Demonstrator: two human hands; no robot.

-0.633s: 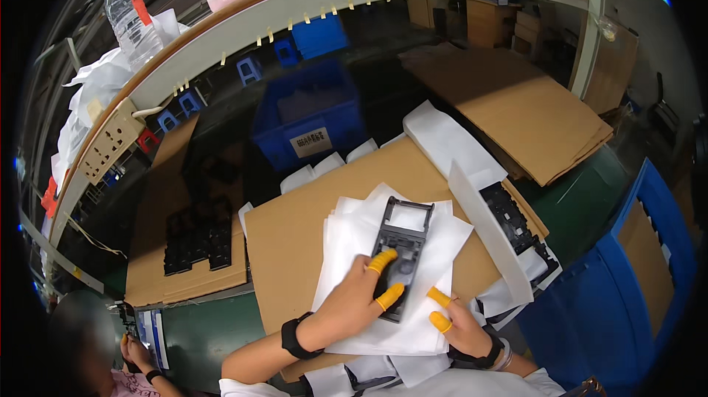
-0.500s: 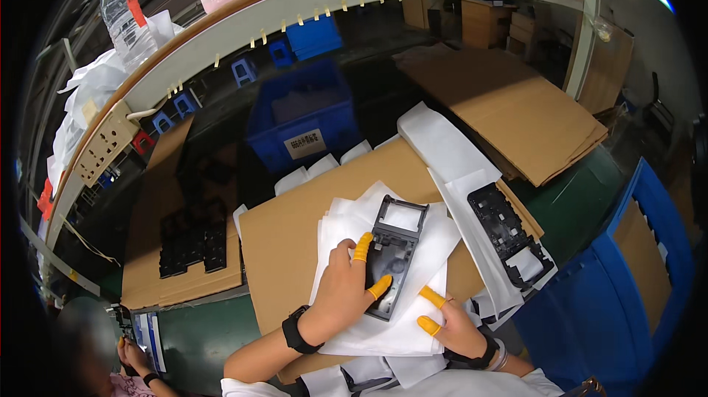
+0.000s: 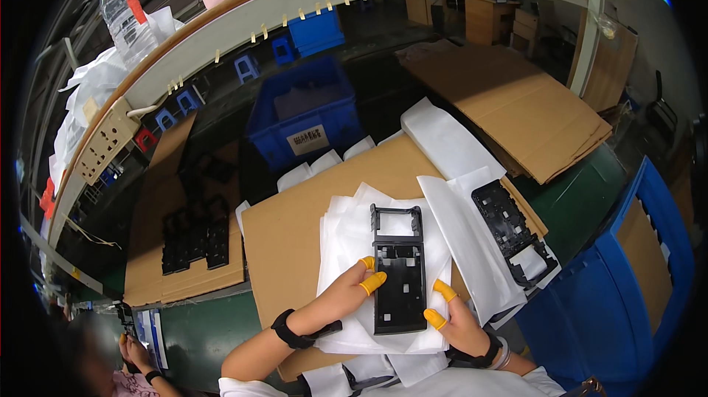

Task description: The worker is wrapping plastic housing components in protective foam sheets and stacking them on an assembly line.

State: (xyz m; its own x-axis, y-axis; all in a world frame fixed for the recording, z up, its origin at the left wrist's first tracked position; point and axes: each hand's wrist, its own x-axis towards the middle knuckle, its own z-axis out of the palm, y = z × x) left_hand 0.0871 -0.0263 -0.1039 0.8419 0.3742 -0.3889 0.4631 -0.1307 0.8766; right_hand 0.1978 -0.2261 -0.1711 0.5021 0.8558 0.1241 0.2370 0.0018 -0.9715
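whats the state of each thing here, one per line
black plastic frame: flat on the white sheets, held at both sides
left hand: on the frame's left edge
right hand: on the frame's right edge
white sheets: stacked on cardboard
second black frame: lying on a white sheet
water bottle: upright, capped

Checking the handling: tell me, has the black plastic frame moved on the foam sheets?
Yes. The black plastic frame now lies straight along the white foam sheets; earlier it tilted right.

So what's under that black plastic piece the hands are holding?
The black plastic piece lies on a stack of white foam sheets, which rests on brown cardboard. The left hand and right hand touch its edges. Anything directly beneath it is covered.
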